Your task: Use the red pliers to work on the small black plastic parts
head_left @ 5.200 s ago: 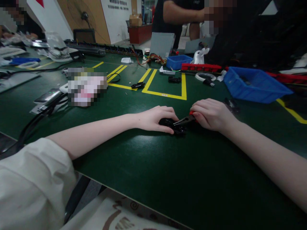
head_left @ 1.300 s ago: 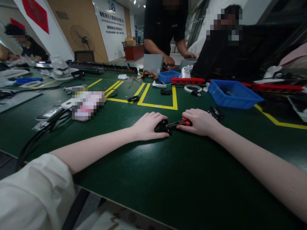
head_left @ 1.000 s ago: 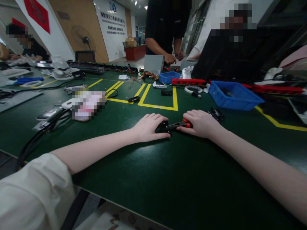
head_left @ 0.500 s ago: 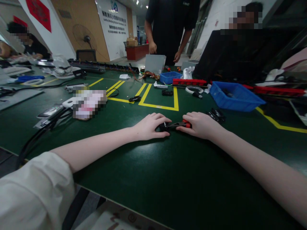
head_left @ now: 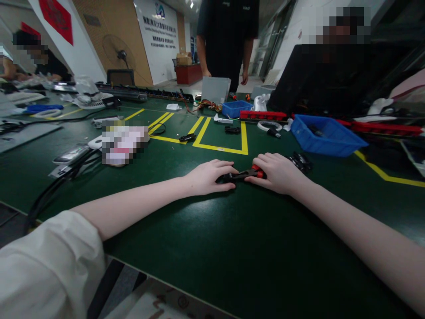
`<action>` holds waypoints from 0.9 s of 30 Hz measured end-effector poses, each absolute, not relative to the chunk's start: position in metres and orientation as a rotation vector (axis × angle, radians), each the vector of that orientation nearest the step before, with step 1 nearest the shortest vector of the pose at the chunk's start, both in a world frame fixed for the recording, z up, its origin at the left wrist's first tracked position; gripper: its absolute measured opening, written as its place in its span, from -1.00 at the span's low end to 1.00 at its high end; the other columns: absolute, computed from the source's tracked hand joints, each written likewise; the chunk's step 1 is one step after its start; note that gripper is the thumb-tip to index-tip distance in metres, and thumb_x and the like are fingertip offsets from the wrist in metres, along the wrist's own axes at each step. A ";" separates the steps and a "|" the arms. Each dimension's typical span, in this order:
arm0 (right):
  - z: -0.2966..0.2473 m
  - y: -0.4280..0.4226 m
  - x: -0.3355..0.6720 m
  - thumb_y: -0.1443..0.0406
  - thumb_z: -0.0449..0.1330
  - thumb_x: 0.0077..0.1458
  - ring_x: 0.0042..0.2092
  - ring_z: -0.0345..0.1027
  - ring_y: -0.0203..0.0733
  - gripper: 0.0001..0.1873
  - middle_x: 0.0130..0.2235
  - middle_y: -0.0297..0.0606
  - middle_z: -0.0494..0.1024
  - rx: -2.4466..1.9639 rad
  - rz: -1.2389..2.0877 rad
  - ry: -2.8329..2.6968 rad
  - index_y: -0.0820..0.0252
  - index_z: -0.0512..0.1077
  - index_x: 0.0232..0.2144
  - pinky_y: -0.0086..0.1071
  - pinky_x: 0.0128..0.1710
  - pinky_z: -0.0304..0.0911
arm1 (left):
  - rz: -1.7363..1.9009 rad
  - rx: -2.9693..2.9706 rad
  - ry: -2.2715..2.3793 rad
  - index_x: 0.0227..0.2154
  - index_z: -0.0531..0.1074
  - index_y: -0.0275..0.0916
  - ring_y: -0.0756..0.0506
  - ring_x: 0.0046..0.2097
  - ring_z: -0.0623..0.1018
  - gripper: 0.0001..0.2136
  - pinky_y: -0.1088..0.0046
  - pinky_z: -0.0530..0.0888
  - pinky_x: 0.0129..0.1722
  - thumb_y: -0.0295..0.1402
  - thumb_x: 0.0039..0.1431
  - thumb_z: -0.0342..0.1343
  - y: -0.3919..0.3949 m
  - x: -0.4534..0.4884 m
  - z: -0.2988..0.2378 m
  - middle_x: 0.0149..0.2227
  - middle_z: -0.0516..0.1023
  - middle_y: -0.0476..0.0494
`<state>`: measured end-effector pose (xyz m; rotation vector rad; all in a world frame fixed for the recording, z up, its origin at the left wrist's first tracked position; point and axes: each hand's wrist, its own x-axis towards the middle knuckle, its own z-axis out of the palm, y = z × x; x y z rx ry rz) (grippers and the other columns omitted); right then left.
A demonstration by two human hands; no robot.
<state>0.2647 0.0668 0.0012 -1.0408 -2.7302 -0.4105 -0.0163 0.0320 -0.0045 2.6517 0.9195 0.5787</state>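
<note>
Black part (head_left: 224, 179) mostly hidden in grip of left hand (head_left: 212, 177); right hand (head_left: 278, 173) grips pliers (head_left: 244, 174), red handles (head_left: 260, 174) largely covered.

Left hand (head_left: 209, 178) by the tips of the pliers (head_left: 246, 174) — back up, fingers and thumb curled. Right hand (head_left: 277, 173) wrapped round the handles. Left forearm (head_left: 133, 201), right forearm (head_left: 358, 232) — bare, angled toward the pliers.

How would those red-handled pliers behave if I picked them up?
The pliers are probably stiff and fairly heavy for their size: the dark nose looks like metal. They seem unlikely to roll, being long and tapered. Slipperiness is hard to judge, since the right hand hides most of the red grips.
</note>
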 end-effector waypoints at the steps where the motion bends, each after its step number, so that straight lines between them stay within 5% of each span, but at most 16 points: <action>1: 0.001 0.067 0.265 -0.18 -0.02 0.32 -0.25 0.37 0.01 -0.41 -0.26 -0.04 0.55 -1.038 -0.401 -2.725 0.19 0.45 -0.24 -0.17 -0.24 0.19 | 0.584 2.652 0.910 0.19 0.46 -0.17 -0.29 0.28 0.49 -0.59 0.00 0.45 0.24 -0.14 0.36 0.20 0.032 -0.016 -0.005 0.32 0.43 -0.35; 16: 0.013 0.062 0.261 -0.10 0.07 0.32 -0.01 0.46 0.13 -0.50 -0.04 0.00 0.60 -0.916 -0.485 -2.613 0.19 0.47 -0.09 0.01 0.07 0.27 | 0.608 2.717 0.877 0.19 0.47 -0.23 -0.30 0.26 0.51 -0.60 0.07 0.46 0.23 -0.17 0.39 0.18 0.034 -0.014 -0.005 0.32 0.42 -0.40; 21: 0.032 0.057 0.259 -0.02 0.06 0.35 -0.03 0.50 0.13 -0.55 -0.06 0.04 0.61 -0.900 -0.527 -2.579 0.23 0.50 -0.09 -0.01 0.00 0.35 | 0.612 2.758 0.866 0.18 0.47 -0.18 -0.27 0.24 0.53 -0.62 0.12 0.46 0.23 -0.20 0.39 0.19 0.035 -0.014 -0.006 0.31 0.44 -0.34; 27: 0.011 0.066 0.298 -0.14 0.12 0.28 0.16 0.46 0.21 -0.33 0.19 0.04 0.54 -1.004 -0.225 -2.704 0.13 0.40 0.22 0.11 0.08 0.40 | 0.637 2.731 0.832 0.18 0.47 -0.24 -0.28 0.25 0.54 -0.62 0.11 0.46 0.23 -0.22 0.39 0.18 0.035 -0.015 -0.006 0.31 0.43 -0.42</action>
